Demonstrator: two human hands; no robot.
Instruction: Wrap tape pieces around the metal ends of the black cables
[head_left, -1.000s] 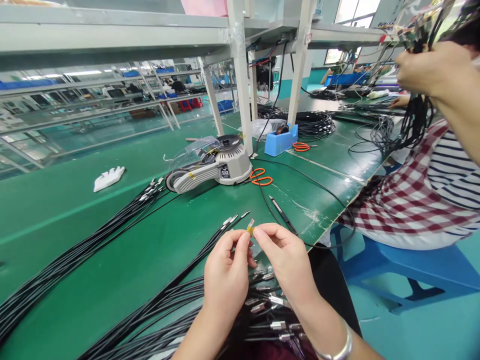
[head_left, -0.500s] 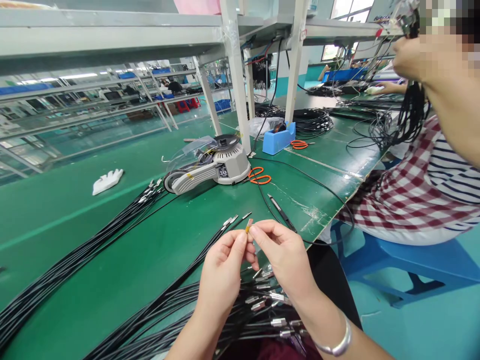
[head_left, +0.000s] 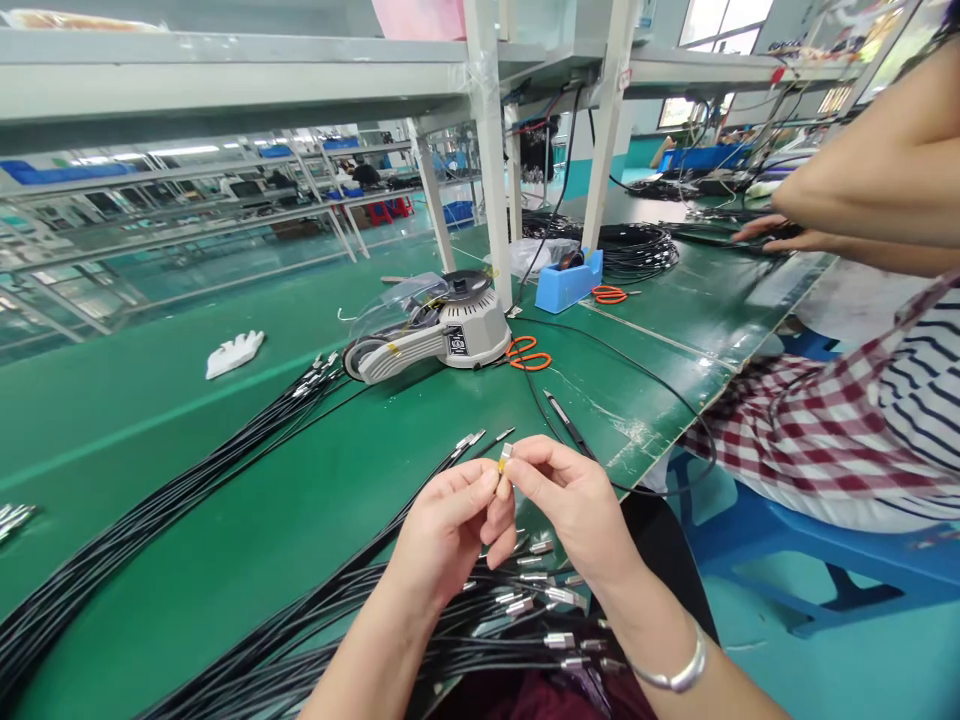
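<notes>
My left hand [head_left: 450, 520] and my right hand [head_left: 570, 500] meet over the near edge of the green bench, fingertips pinched together on the metal end of a thin black cable [head_left: 504, 458], which carries a bit of yellow tape. Under my hands lies a bundle of black cables with silver ferrules [head_left: 525, 600]. A second long bundle of black cables [head_left: 187, 480] runs off to the left across the bench.
A grey tape dispenser [head_left: 442, 335] stands mid-bench with orange scissors [head_left: 525, 353] beside it. Further back are a blue tape holder [head_left: 566, 280], coiled cables [head_left: 637, 245] and a white glove [head_left: 235, 353]. A person in a striped top sits right on a blue stool [head_left: 787, 540].
My hands stay pinched on the cable end, turning it slightly. The person on the right has lowered their arms from the raised cable bunch down toward the bench.
</notes>
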